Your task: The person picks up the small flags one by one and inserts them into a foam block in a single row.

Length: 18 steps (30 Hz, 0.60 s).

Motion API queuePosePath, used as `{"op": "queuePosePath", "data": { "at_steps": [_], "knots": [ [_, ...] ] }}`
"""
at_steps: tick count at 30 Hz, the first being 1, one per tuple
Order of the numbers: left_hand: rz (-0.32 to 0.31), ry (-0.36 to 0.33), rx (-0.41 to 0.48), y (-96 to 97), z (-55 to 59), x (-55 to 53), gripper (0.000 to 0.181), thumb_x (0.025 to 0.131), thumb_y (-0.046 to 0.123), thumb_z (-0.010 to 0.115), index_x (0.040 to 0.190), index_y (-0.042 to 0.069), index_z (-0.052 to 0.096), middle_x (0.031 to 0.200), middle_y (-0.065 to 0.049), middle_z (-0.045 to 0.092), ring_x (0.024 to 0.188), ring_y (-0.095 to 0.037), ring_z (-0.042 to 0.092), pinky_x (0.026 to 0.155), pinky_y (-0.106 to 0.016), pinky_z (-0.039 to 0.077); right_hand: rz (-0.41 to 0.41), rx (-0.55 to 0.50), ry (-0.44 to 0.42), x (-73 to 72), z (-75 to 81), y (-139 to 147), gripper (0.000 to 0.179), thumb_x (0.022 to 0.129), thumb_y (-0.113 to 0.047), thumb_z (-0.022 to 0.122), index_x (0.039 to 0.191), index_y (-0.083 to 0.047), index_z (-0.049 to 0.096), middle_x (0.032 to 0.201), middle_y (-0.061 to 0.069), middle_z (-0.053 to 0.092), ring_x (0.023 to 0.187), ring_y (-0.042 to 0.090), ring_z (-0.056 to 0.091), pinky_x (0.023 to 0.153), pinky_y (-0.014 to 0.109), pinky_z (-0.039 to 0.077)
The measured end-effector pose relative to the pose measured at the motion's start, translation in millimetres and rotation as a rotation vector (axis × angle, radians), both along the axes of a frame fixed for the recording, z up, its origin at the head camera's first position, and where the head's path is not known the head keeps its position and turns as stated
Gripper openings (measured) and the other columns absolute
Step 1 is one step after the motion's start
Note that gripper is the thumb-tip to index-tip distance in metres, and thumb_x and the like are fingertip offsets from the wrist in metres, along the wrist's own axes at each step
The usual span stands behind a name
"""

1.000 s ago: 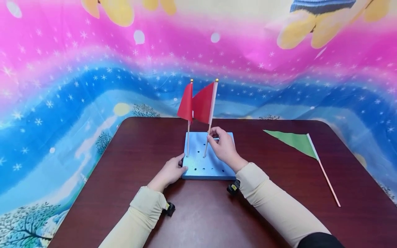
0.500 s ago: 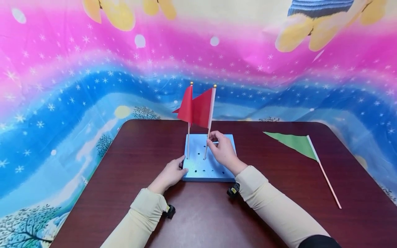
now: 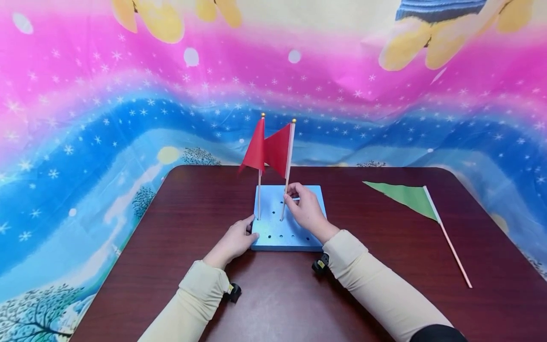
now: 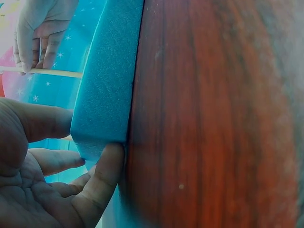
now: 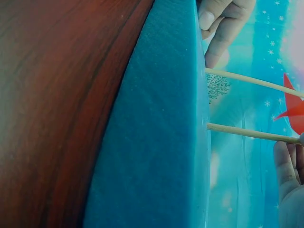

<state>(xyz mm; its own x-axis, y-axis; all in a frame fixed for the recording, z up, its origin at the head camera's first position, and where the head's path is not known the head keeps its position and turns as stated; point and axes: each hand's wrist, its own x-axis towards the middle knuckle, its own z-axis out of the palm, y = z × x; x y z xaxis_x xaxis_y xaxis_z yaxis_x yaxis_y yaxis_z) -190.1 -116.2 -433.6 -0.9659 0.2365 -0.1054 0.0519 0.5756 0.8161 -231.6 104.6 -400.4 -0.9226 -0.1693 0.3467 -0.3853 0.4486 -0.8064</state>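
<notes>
A light blue board (image 3: 269, 197) with several small holes lies on the table. Two red pennant flags on thin wooden sticks stand in it. The left red flag (image 3: 255, 149) is nearly upright in a hole by the board's left side. My right hand (image 3: 306, 204) pinches the stick of the right red flag (image 3: 279, 152) between thumb and fingertips; that stick leans slightly right, its foot at a hole near the board's middle. At the board's left edge, my left hand (image 3: 232, 239) grips the corner, thumb at the top and fingers along the side, as the left wrist view shows.
A green pennant flag (image 3: 410, 198) lies flat at the right of the dark brown table (image 3: 192, 204). Behind the table hangs a colourful printed cloth (image 3: 128, 109). Dark wrist cameras, such as the one (image 3: 234, 291) at my left cuff, sit on both wrists.
The right flag's stick has tipped left, closer to upright, its foot staying at the same hole. The left flag's cloth has swung. My left hand keeps its hold; the head view has shifted slightly.
</notes>
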Motion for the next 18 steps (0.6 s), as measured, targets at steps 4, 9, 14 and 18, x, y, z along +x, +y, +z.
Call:
{"op": "queuePosePath", "data": {
  "at_steps": [4, 9, 14, 18],
  "knots": [
    [-0.003, -0.001, -0.002, 0.0, 0.8, 1.3, 0.063, 0.097, 0.003, 0.063, 0.155, -0.006, 0.04, 0.099, -0.01, 0.06, 0.069, -0.016, 0.051, 0.072, -0.032, 0.048, -0.006, -0.001, -0.008, 1.3, 0.6, -0.4, 0.012, 0.102, -0.005, 0.064, 0.112, 0.002, 0.062, 0.103, 0.012, 0.064, 0.101, 0.027, 0.063, 0.086, 0.04, 0.058],
    [-0.008, -0.004, 0.001, 0.6, 1.3, 1.8, 0.063, 0.098, 0.003, 0.063, 0.155, -0.006, 0.04, 0.1, -0.01, 0.06, 0.072, -0.016, 0.052, 0.072, -0.033, 0.048, -0.024, 0.005, -0.04, 2.3, 2.2, 3.8, 0.017, 0.101, -0.007, 0.065, 0.116, 0.002, 0.061, 0.105, 0.014, 0.065, 0.101, 0.028, 0.063, 0.087, 0.041, 0.058],
    [-0.003, 0.0, 0.001, 0.2, -0.1, 1.1, 0.063, 0.098, 0.003, 0.063, 0.155, -0.006, 0.04, 0.102, -0.011, 0.061, 0.077, -0.017, 0.054, 0.073, -0.034, 0.049, -0.059, 0.034, -0.061, 2.8, 2.5, 13.9, 0.024, 0.1, -0.011, 0.067, 0.12, 0.001, 0.061, 0.107, 0.013, 0.067, 0.102, 0.027, 0.064, 0.089, 0.043, 0.057],
    [0.005, 0.0, -0.009, -0.6, -1.3, 0.9, 0.063, 0.097, 0.004, 0.064, 0.155, -0.006, 0.041, 0.103, -0.011, 0.062, 0.085, -0.019, 0.057, 0.077, -0.036, 0.05, -0.067, 0.066, -0.068, 4.1, 0.3, 24.5, 0.022, 0.101, -0.012, 0.066, 0.119, -0.001, 0.062, 0.107, 0.012, 0.067, 0.101, 0.026, 0.065, 0.088, 0.043, 0.057]
  ]
}}
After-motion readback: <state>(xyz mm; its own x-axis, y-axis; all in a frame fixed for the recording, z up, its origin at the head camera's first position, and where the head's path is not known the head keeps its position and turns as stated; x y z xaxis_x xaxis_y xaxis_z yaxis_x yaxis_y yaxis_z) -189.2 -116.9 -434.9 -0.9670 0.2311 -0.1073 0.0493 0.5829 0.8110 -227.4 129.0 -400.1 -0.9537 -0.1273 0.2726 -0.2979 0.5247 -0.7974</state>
